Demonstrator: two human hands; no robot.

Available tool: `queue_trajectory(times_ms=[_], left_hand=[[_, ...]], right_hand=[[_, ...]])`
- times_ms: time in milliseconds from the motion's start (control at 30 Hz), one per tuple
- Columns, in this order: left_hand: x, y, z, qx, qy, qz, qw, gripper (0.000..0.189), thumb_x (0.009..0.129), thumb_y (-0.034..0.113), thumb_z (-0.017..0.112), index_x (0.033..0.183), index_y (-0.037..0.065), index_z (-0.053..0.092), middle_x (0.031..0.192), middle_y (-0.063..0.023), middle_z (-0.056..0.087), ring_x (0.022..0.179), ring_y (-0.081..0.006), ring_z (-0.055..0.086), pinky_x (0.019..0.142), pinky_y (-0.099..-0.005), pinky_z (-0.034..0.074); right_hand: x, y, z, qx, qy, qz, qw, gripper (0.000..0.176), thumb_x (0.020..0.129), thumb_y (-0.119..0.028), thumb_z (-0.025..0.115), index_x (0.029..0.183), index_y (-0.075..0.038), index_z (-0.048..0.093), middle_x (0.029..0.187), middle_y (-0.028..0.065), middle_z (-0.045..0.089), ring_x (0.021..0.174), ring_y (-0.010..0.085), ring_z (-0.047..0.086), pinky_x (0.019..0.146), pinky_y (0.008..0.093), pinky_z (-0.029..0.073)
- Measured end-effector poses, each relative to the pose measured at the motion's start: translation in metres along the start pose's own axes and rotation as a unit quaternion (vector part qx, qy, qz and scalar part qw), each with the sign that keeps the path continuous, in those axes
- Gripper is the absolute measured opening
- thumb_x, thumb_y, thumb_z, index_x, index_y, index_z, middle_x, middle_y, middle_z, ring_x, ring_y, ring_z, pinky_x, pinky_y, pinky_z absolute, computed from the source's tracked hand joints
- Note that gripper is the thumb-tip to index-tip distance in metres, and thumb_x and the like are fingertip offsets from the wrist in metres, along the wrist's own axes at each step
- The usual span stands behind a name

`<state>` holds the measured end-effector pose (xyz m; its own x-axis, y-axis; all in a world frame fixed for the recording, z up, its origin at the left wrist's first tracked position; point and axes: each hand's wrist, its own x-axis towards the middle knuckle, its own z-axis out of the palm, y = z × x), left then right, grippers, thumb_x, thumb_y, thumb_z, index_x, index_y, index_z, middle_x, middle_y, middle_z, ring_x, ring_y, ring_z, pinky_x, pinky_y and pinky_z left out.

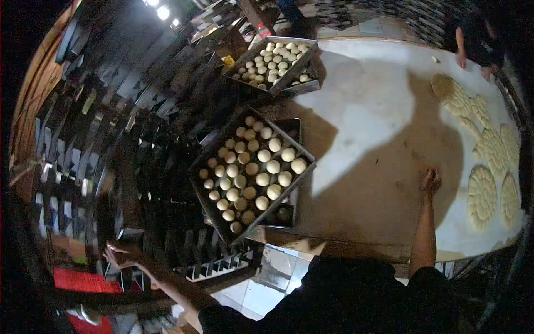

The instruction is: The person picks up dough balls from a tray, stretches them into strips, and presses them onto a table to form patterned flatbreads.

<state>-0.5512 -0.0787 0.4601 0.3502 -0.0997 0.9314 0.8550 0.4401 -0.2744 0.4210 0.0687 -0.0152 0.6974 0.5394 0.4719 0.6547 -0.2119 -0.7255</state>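
My left hand (121, 255) is stretched out to the lower left beside dark rack slats, with its fingers apart and nothing visible in it. On the shadowed part of the pale worktable (356, 111), my right hand (431, 181) rests with its fingers curled in, and no object shows in it. Between my arms, a dark metal tray (257, 236) holds several round dough balls (251, 168). It sits tilted across another tray (296, 133) at the table's left edge. To the right of my right hand lie flat dough rounds (481, 197) with scored or pressed patterns.
Farther back, a second tray of dough balls (273, 62) rests on another tray. Across the table, a person's hand (460, 60) touches the surface near a small dough piece (435, 59). A red-capped bottle (263, 30) stands behind the trays. Dark racks fill the left.
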Motion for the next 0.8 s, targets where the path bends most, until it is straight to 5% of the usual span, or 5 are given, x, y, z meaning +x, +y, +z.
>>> queue_trajectory(times_ms=[200, 300, 400, 500, 800], left_hand=[[0.009, 0.184, -0.062, -0.250, -0.100, -0.177, 0.947, 0.045, 0.099, 0.031, 0.049, 0.073, -0.001, 0.068, 0.061, -0.0090, 0.058, 0.061, -0.0197, 0.053, 0.097, -0.0503, 0.043], [0.026, 0.284, -0.059, -0.255, -0.048, -0.160, 0.953, 0.050, 0.099, 0.030, 0.045, 0.056, 0.007, 0.044, 0.053, -0.0039, 0.038, 0.053, -0.0194, 0.032, 0.065, -0.0413, 0.034], [0.026, 0.347, -0.063, -0.330, -0.073, -0.174, 0.925, 0.050, 0.099, 0.030, 0.045, 0.054, 0.008, 0.040, 0.052, -0.0040, 0.033, 0.052, -0.0197, 0.026, 0.060, -0.0384, 0.025], [0.003, 0.378, -0.069, -0.379, -0.112, -0.232, 0.889, 0.048, 0.098, 0.026, 0.046, 0.054, 0.008, 0.036, 0.050, -0.0044, 0.033, 0.053, -0.0219, 0.031, 0.062, -0.0390, 0.030], [-0.080, 0.401, -0.112, -0.343, -0.169, -0.150, 0.912, 0.049, 0.098, 0.026, 0.040, 0.054, 0.005, 0.032, 0.056, -0.0113, 0.029, 0.058, -0.0315, 0.037, 0.065, -0.0449, 0.036]], right_hand=[[0.014, -0.012, -0.002, 0.029, -0.042, -0.110, 0.993, 0.041, 0.093, -0.037, 0.051, 0.080, 0.001, 0.059, 0.073, 0.0124, 0.059, 0.066, 0.0216, 0.054, 0.064, 0.0347, 0.044], [0.009, 0.002, -0.004, 0.035, -0.072, -0.105, 0.991, 0.035, 0.094, -0.031, 0.050, 0.083, 0.001, 0.059, 0.074, 0.0124, 0.059, 0.065, 0.0213, 0.055, 0.062, 0.0345, 0.045], [0.014, -0.022, -0.034, 0.113, -0.161, -0.026, 0.980, 0.031, 0.095, -0.027, 0.050, 0.084, 0.001, 0.059, 0.076, 0.0131, 0.060, 0.066, 0.0214, 0.057, 0.063, 0.0338, 0.046], [0.003, 0.011, -0.016, 0.091, -0.070, -0.127, 0.985, 0.031, 0.096, -0.027, 0.050, 0.086, 0.001, 0.059, 0.079, 0.0135, 0.061, 0.069, 0.0217, 0.057, 0.065, 0.0347, 0.047], [-0.029, -0.022, -0.080, 0.047, -0.152, -0.107, 0.981, 0.023, 0.096, -0.019, 0.052, 0.084, 0.001, 0.052, 0.082, 0.0142, 0.056, 0.074, 0.0240, 0.054, 0.069, 0.0344, 0.046]])
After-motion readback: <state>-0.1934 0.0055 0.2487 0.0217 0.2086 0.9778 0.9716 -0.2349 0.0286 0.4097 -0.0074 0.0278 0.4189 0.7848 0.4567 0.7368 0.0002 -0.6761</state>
